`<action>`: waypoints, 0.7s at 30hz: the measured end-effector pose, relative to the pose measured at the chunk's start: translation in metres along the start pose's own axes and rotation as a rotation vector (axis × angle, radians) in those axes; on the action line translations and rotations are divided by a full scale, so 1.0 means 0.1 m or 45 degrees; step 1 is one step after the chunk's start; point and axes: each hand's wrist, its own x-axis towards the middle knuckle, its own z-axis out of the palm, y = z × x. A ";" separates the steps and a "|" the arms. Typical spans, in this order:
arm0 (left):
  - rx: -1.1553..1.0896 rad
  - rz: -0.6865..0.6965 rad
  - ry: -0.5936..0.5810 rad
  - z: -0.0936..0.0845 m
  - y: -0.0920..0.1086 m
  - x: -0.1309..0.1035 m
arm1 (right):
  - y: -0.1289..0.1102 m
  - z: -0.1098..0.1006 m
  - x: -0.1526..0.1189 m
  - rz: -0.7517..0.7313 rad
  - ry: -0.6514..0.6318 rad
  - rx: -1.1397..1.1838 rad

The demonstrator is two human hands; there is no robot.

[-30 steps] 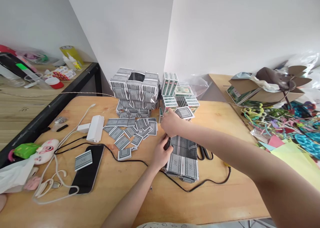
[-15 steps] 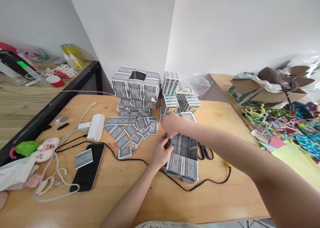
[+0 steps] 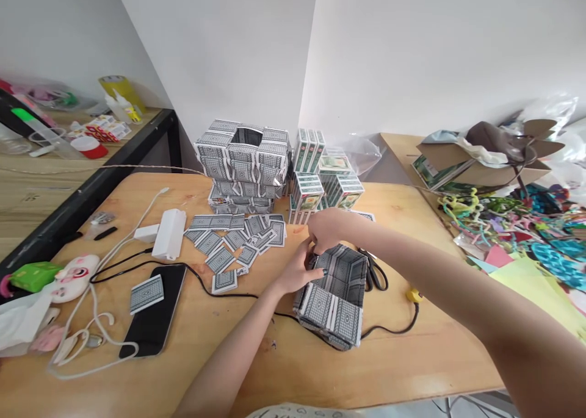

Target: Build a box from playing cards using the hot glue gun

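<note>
A box made of folded grey-backed playing cards (image 3: 328, 314) sits at the middle front of the table, its top open. My left hand (image 3: 300, 273) grips its left wall, thumb over the rim and the other fingers mostly hidden outside. At the far left corner my right hand (image 3: 326, 230) is closed, fingers bent down against the wall; whatever they pinch is hidden. Loose playing cards (image 3: 235, 241) lie spread to the left. Behind them stands a stacked structure of folded cards (image 3: 247, 162) with an opening in its top.
Green-and-white card packs (image 3: 309, 192) are stacked behind the hands. A black cable (image 3: 394, 331) runs beneath the box, with scissors (image 3: 378, 277) at its right. Leftward lie a phone (image 3: 158, 314), a white adapter (image 3: 169, 235) and cords. Coloured craft pieces (image 3: 499, 216) cover the right side.
The box has turned slightly and shows more of its inside. My right hand has shifted a little right along the far corner. My left hand still grips the left wall.
</note>
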 end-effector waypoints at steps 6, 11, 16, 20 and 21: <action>0.061 0.036 -0.229 -0.09 -0.07 0.36 | 0.13 0.16 -0.14 0.012 0.097 0.051; 0.184 -0.031 -0.047 -0.05 -0.13 0.29 | 0.18 0.31 -0.20 -0.048 0.224 0.084; 0.297 -0.115 0.075 -0.04 -0.07 0.15 | 0.18 0.38 -0.23 -0.064 0.283 0.113; 0.372 -0.104 0.173 -0.05 0.02 0.10 | 0.19 0.42 -0.24 -0.067 0.362 0.158; 0.379 -0.093 0.206 -0.06 0.05 0.09 | 0.19 0.43 -0.25 -0.073 0.398 0.173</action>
